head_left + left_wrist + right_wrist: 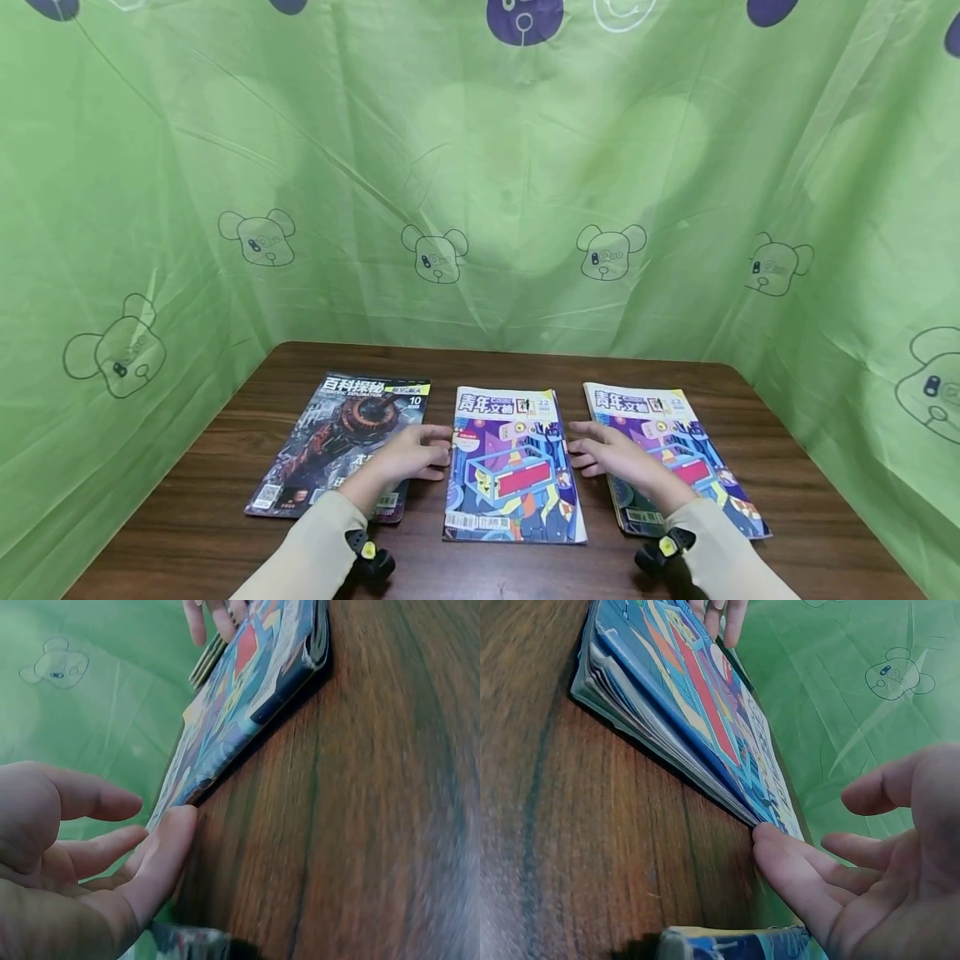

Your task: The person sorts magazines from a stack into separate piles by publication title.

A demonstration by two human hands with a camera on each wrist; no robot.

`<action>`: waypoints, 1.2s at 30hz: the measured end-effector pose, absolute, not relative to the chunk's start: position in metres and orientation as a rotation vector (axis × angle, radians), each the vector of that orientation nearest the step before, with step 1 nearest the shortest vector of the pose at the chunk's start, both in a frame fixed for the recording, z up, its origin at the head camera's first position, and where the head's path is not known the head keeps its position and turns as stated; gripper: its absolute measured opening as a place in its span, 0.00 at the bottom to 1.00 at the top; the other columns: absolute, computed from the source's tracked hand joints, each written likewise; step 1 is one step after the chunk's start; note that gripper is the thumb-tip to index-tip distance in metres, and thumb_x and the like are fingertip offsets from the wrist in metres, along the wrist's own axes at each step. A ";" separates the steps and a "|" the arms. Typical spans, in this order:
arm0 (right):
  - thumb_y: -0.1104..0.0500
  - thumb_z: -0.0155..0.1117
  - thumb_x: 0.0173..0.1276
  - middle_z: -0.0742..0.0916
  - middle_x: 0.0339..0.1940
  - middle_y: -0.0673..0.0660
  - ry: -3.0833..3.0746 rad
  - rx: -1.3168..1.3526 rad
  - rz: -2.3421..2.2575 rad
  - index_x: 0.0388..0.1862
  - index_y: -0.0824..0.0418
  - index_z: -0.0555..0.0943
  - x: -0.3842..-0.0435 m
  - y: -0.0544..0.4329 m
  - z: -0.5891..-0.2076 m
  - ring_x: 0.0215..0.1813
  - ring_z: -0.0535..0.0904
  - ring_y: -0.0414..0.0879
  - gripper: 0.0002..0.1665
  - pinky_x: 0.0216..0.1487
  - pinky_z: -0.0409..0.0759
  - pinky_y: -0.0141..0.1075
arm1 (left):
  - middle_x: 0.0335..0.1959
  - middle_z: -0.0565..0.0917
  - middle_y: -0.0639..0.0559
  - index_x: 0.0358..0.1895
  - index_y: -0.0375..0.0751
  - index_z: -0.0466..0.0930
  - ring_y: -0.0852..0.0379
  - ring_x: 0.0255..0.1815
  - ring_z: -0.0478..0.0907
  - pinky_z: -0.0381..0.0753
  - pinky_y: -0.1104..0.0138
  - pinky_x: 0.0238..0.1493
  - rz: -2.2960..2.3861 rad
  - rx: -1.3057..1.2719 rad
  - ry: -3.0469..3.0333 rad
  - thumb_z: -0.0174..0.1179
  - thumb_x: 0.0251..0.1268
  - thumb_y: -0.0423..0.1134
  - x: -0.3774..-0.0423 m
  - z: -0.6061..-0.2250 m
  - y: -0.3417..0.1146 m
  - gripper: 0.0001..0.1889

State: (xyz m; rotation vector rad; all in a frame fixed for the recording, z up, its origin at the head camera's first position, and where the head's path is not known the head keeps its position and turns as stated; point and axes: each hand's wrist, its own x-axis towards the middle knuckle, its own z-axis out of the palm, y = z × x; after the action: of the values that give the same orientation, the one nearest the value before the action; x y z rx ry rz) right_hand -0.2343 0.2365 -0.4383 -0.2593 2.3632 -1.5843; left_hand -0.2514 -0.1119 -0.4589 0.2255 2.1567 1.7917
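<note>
A magazine (513, 492) with a purple and blue cartoon cover lies flat in the middle of the table, facing me. Along its left edge my left hand (411, 457) is held with fingers loosely bent; in the left wrist view a fingertip of that hand (105, 877) is right at the magazine's spine edge. My right hand (618, 458) is at the right edge, over part of a second magazine (705, 442) with a matching cover. In the right wrist view a fingertip of the right hand (870, 877) meets the edge of the pages (652, 735).
On the left lies a dark magazine (330, 442) with a red mechanical creature, partly under the left forearm. All three rest on a brown wooden table (510, 575). A green curtain (510, 192) with bear drawings surrounds the table at the back and sides.
</note>
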 end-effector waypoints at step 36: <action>0.61 0.50 0.78 0.78 0.60 0.75 2.407 -0.294 -1.537 0.72 0.79 0.61 -0.235 0.234 -0.447 0.52 0.82 0.59 0.30 0.50 0.85 0.48 | 0.46 0.83 0.40 0.72 0.24 0.58 0.47 0.39 0.85 0.88 0.55 0.37 1.860 0.243 2.022 0.57 0.71 0.29 -0.247 -0.470 -0.094 0.30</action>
State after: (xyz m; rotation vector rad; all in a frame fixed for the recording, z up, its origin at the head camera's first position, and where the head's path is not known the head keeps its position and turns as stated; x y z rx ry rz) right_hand -0.2353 0.2340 -0.4468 -0.2943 2.4071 -1.5371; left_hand -0.2474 -0.0937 -0.4697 0.2434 2.0223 1.8598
